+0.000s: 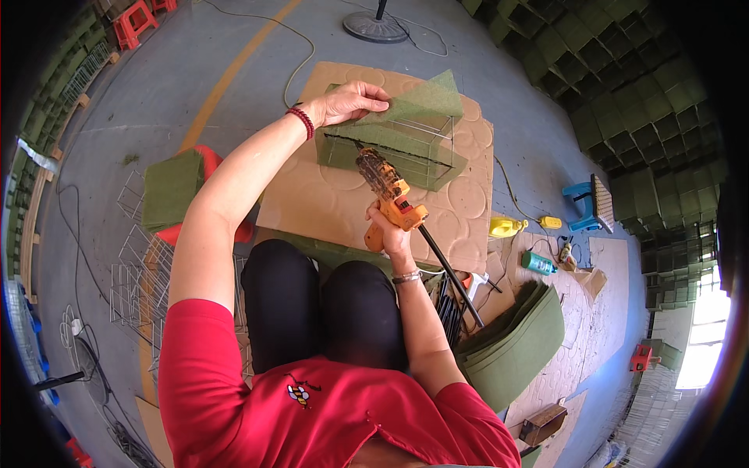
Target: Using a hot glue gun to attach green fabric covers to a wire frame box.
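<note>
My left hand (355,103) pinches the edge of a green fabric sheet (425,100) and lifts it over a wire frame (421,129). The frame rests on a cardboard-topped surface (374,210), with more green fabric (382,160) along its near side. A dark line of glue runs along that fabric. My right hand (388,232) is wrapped around the handle of an orange glue gun (396,204), a long black glue stick (452,277) jutting from its back. The gun's crusted, dark-stained front points at the glue line; whether its tip touches the fabric I cannot tell.
A stack of green sheets (511,343) lies at my right, beside black sticks (449,312). To my left are wire frames (136,292) and green sheets (173,191) on a red stool (209,160). A green bottle (538,263) and yellow container (507,226) stand right. Cables cross the floor.
</note>
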`<state>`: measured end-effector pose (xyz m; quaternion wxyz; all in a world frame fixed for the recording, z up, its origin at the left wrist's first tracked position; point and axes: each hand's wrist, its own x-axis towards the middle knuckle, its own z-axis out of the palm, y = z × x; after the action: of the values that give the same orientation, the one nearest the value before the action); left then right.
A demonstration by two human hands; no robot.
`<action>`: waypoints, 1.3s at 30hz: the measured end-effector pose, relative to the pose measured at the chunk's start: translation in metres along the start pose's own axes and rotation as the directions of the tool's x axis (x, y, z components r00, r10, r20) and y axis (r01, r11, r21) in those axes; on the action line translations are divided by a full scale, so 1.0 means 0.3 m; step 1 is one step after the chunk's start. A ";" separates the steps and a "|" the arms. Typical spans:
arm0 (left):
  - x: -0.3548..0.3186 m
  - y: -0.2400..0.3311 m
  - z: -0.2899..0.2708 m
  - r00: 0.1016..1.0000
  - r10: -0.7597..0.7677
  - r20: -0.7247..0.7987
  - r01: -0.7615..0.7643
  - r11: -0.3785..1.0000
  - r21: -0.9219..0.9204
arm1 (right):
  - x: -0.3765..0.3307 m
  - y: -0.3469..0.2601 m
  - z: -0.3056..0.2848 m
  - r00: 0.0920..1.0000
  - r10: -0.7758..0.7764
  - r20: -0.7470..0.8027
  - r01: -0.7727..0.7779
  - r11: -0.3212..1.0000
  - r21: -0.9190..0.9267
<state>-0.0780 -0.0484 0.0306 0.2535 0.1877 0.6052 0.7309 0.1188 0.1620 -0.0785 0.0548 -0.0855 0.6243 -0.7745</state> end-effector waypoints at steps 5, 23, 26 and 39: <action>0.010 -0.006 -0.006 1.000 0.014 0.013 -0.014 1.000 -0.022 | -0.008 0.004 -0.015 0.999 -0.037 -0.026 0.039 0.998 0.045; 0.001 -0.010 -0.005 1.000 0.006 0.004 -0.006 0.999 -0.039 | -0.053 0.010 -0.062 0.991 -0.055 -0.125 0.067 0.993 0.099; 0.004 -0.008 0.011 1.000 0.015 0.011 -0.015 0.999 -0.043 | -0.062 0.004 -0.070 0.987 -0.036 -0.154 0.053 0.992 0.111; -0.023 0.012 0.026 1.000 -0.010 -0.002 0.010 0.998 -0.062 | -0.157 -0.048 -0.231 0.909 -0.088 -0.408 0.179 0.965 0.191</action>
<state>-0.0685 -0.0468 0.0361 0.2623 0.1759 0.5834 0.7483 0.1515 0.2403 -0.0818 -0.1166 0.0370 0.5237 -0.8430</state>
